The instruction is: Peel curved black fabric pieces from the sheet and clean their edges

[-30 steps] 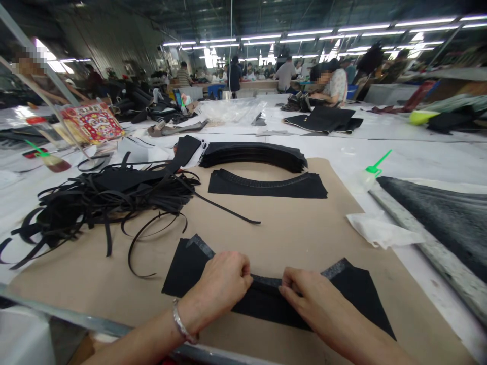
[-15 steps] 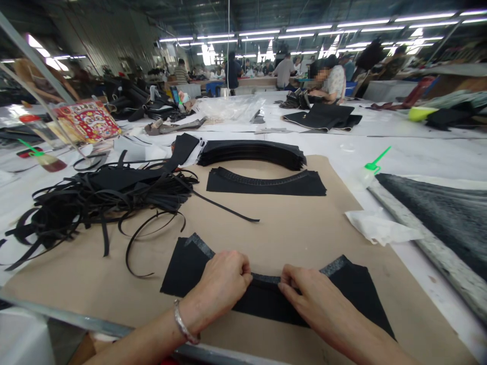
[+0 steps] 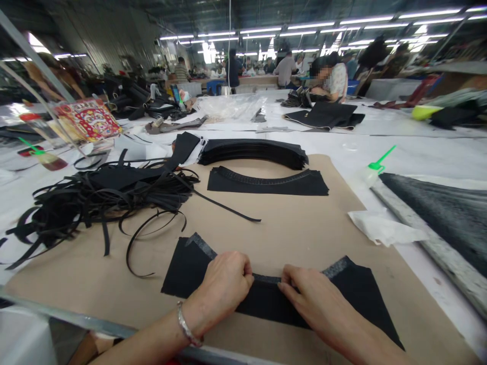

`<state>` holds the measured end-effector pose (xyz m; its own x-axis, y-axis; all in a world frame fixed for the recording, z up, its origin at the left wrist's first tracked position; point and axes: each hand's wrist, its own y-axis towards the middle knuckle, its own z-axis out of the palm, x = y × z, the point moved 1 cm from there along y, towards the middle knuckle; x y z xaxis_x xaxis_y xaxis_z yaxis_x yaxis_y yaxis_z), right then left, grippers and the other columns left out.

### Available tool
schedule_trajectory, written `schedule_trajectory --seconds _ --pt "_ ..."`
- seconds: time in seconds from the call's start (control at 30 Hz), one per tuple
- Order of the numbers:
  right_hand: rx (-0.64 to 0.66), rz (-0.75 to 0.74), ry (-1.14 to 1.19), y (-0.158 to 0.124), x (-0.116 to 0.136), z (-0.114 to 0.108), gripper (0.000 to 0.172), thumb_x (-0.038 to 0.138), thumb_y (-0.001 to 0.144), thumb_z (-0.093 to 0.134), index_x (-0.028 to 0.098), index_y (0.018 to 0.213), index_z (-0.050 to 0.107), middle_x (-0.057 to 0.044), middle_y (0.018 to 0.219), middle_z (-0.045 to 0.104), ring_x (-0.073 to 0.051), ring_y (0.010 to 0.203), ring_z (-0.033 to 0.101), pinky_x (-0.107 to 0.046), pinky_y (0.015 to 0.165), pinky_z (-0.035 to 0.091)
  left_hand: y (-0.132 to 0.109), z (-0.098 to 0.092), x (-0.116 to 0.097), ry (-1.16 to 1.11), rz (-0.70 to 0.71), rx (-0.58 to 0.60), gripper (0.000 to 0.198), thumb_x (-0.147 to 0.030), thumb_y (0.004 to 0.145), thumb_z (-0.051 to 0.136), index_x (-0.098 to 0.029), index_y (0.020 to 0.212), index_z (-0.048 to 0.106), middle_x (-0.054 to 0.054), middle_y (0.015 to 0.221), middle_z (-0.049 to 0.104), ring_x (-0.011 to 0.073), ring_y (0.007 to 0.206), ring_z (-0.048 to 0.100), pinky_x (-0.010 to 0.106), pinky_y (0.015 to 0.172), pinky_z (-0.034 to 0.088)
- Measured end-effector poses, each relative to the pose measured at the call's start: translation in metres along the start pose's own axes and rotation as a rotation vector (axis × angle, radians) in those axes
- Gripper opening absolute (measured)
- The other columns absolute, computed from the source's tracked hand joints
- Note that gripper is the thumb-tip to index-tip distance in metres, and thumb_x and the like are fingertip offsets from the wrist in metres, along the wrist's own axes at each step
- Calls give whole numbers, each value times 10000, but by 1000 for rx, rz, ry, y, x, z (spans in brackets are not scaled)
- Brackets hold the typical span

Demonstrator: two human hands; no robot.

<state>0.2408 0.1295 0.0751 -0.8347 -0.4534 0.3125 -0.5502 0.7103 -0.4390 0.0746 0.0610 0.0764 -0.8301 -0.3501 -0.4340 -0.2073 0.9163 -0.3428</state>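
At the left, a tangled heap of thin black strips (image 3: 95, 203) sits on the brown paper sheet (image 3: 289, 228), and one long strip trails out across the paper. It could snag a sleeve or drag over the work if brushed. The black piece (image 3: 182, 271) lies flat on the paper at the near edge, with a grey band along its curved upper edge. The left hand (image 3: 224, 284) has its fingers curled down, pinching that edge, and the right hand (image 3: 315, 299) grips it a little farther right, leaving a short stretch between them. If either grip slackens or pulls unevenly, the edge could pucker or the band could slip out of line. Farther off, a stack of black pieces (image 3: 253, 153) and a single flat one (image 3: 266, 183) lie on the paper. At the right, a bottle with a green nozzle (image 3: 371, 173) stands near a white tissue (image 3: 384, 228), and a careless elbow could tip it over.
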Motion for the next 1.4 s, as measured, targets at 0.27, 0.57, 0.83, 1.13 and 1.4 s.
schedule_trajectory --seconds 0.27,0.57,0.83,1.13,1.4 --pt "-25 -20 -54 1 -2 6 236 215 931 452 184 760 612 -70 731 672 -204 697 632 -282 566 261 0 2 0 -4 -8 -6 143 -210 751 553 -218 755 695 28 752 715 187 724 648 255 619 394" --pt "-37 -33 -96 3 0 7 246 208 942 431 174 790 622 -96 750 695 -250 734 672 -295 567 273 0 6 2 6 -9 -25 156 -203 754 536 -218 745 692 35 750 710 190 720 648 261 614 384" --pt "-43 -16 -147 0 3 9 226 210 945 436 171 839 632 -106 783 707 -277 775 688 -302 564 309 0 5 -1 28 -18 -25 166 -220 789 524 -217 752 686 41 764 713 203 737 653 271 610 375" --pt "-58 -18 -192 -1 6 13 204 201 952 411 174 926 611 -91 805 705 -289 787 691 -321 591 396 1 10 0 66 -24 -52 151 -217 818 531 -236 741 659 9 755 707 209 750 662 278 592 328" --pt "-118 3 -192 -5 2 26 149 221 955 445 152 1043 544 -108 866 698 -292 822 685 -348 646 443 -1 9 -1 55 -55 -59 204 -192 775 649 -200 937 526 -3 759 664 214 747 649 271 583 306"
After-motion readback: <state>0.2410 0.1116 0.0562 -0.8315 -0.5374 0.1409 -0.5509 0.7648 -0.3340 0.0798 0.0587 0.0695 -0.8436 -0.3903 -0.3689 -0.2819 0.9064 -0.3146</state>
